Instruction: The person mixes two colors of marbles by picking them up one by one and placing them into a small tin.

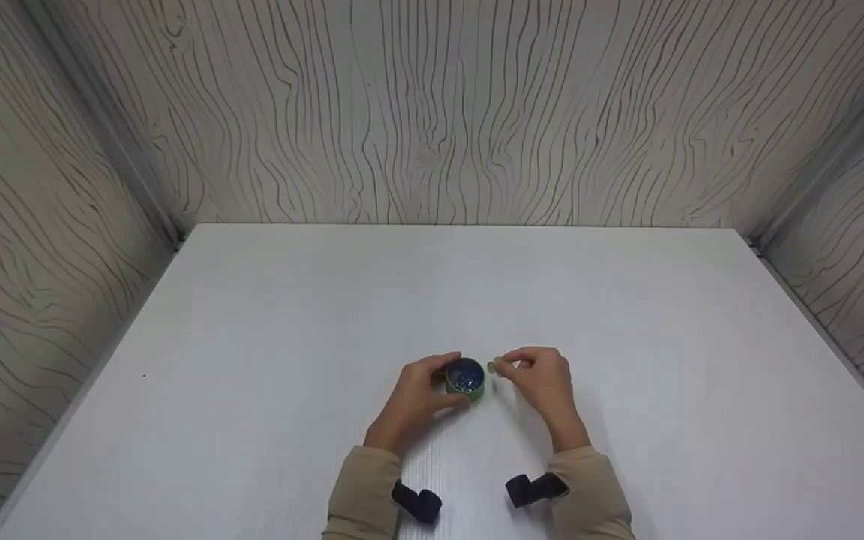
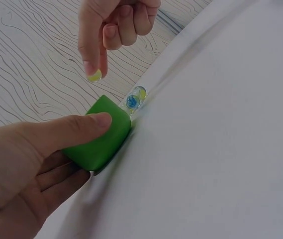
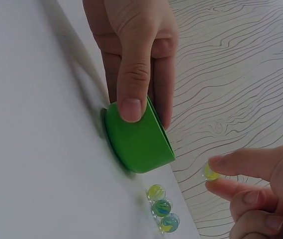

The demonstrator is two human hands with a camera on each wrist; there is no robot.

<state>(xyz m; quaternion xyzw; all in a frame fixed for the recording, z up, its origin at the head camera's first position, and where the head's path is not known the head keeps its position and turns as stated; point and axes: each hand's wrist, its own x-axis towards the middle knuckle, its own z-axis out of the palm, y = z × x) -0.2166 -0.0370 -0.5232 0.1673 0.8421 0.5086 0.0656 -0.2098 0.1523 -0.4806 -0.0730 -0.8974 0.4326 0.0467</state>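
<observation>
Panelling at far left, pale, printed with dark wavy wood grain, meeting the back wall at a smooth grey corner strip; the table is white, flat and faintly glossy, with one small dark speck on its left part; next, a tan left sleeve of soft fabric, a dark strap jutting inward from it; the left hand is clamped on a green cup, thumb on one side, fingers opposite, the thumb covering part of its wall; the cup stands on the table near its front middle, smooth, round-mouthed and curved in toward the base; its interior shows dark blue and glinting, contents too small to identify; just beside it, on the right hand's side, three clear glass marbles with yellow, green and blue swirls lie in a row on the table, occupying the space there; the right hand, apart from the left, pinches a clear-and-yellow marble between thumb and forefinger, near the cup and off the table; last, a second dark strap and a tan right sleeve.
</observation>
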